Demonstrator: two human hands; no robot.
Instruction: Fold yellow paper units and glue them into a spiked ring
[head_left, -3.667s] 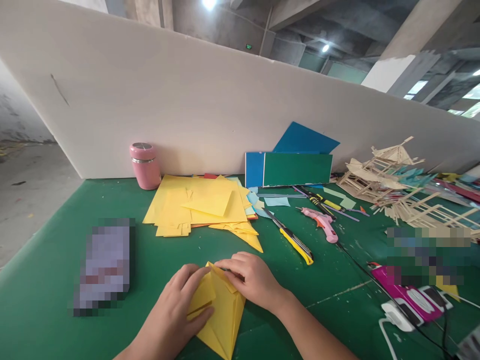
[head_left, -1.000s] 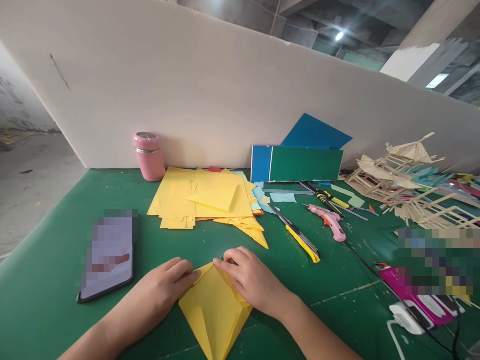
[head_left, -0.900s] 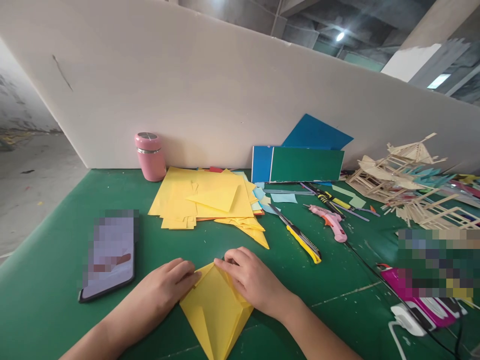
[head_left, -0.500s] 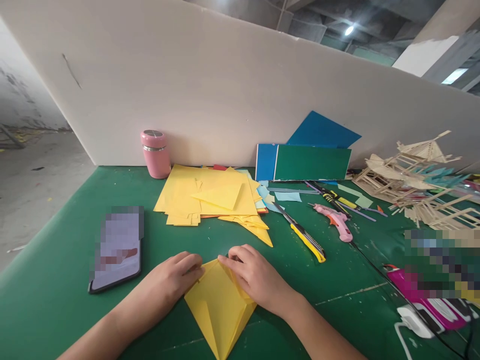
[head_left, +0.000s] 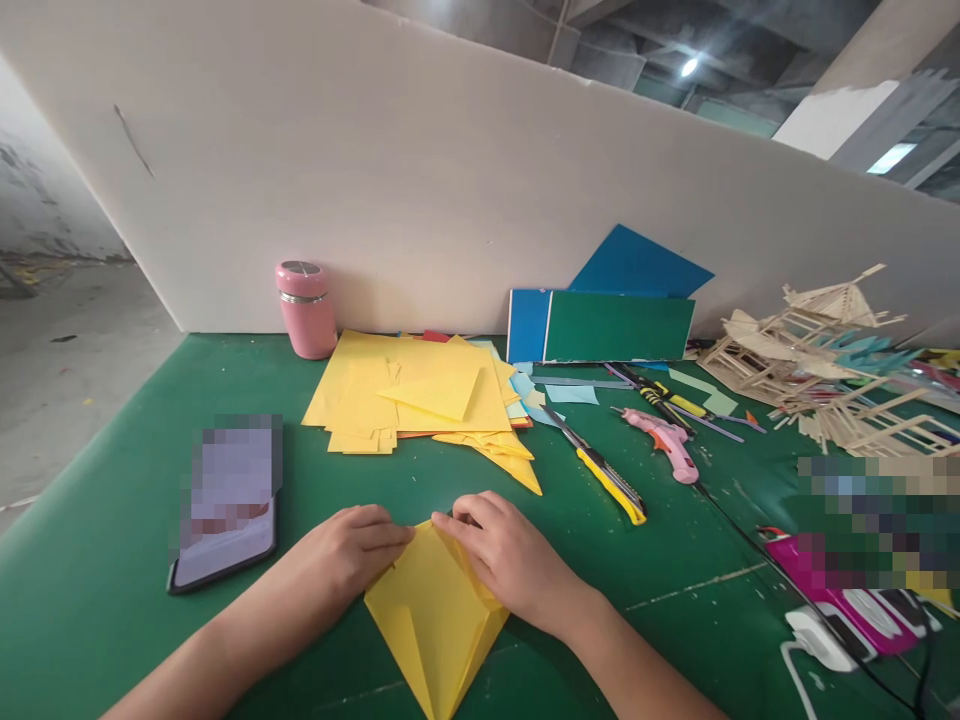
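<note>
A folded sheet of yellow paper (head_left: 431, 620) lies on the green table in front of me, kite-shaped, its long point toward me. Flaps are creased along both of its lower sides. My left hand (head_left: 366, 545) presses its fingers together on the upper left edge of the paper. At the top corner and upper right edge, my right hand (head_left: 495, 550) pinches the paper between thumb and fingers. That hand covers part of the right-hand fold. Beyond both hands lies a pile of yellow paper (head_left: 360, 385) with folded pieces on and beside it.
To the left lies a phone (head_left: 229, 545); a pink flask (head_left: 309, 325) stands by the white partition. On the right are a yellow utility knife (head_left: 611, 485), a pink glue gun (head_left: 667, 445) with its cord, a magenta power strip (head_left: 832, 590) and a wooden stick model (head_left: 817, 350).
The fingers of my left hand have slid slightly up along the paper's edge toward its top corner. My right hand stays at the corner. The view has shifted a little.
</note>
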